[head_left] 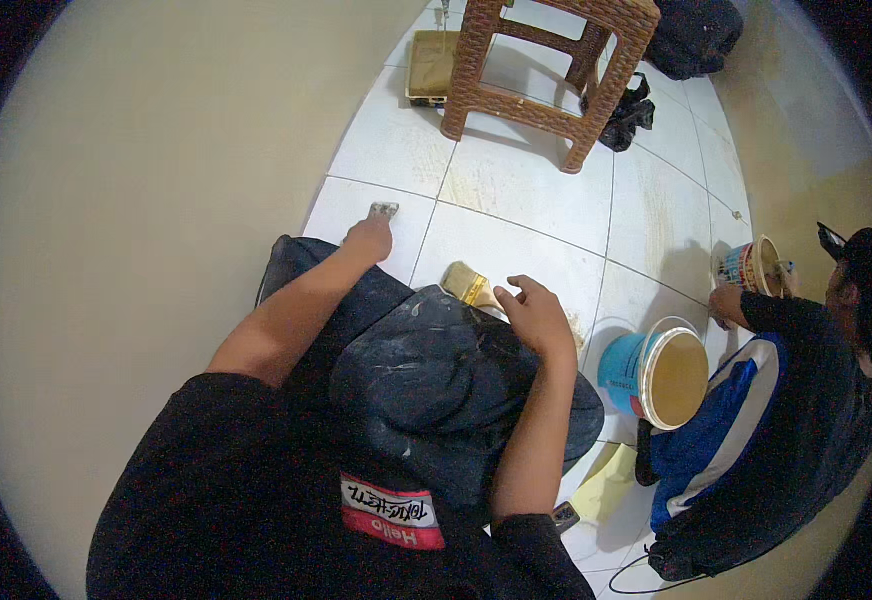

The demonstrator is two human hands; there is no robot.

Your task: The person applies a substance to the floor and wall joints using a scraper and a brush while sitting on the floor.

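My left hand [368, 240] is closed around a small scraper [384, 209], its flat, stained blade against the white floor tile near the wall. In front of my bent knees lies a wide paintbrush [466, 284] with pale bristles and a yellow band. Just right of the brush's handle end is my right hand [538, 318], its fingers loosely bent and apart, with nothing visible in them. Part of the brush handle is hidden by my knee.
A blue bucket [624, 372] of tan paint stands at my right. Beyond it a person in black [806, 400] crouches by another bucket [756, 262]. Ahead are a brown woven-look stool [526, 108], a paint tray [430, 65] and a black bag [628, 118]. A beige wall [176, 200] borders my left.
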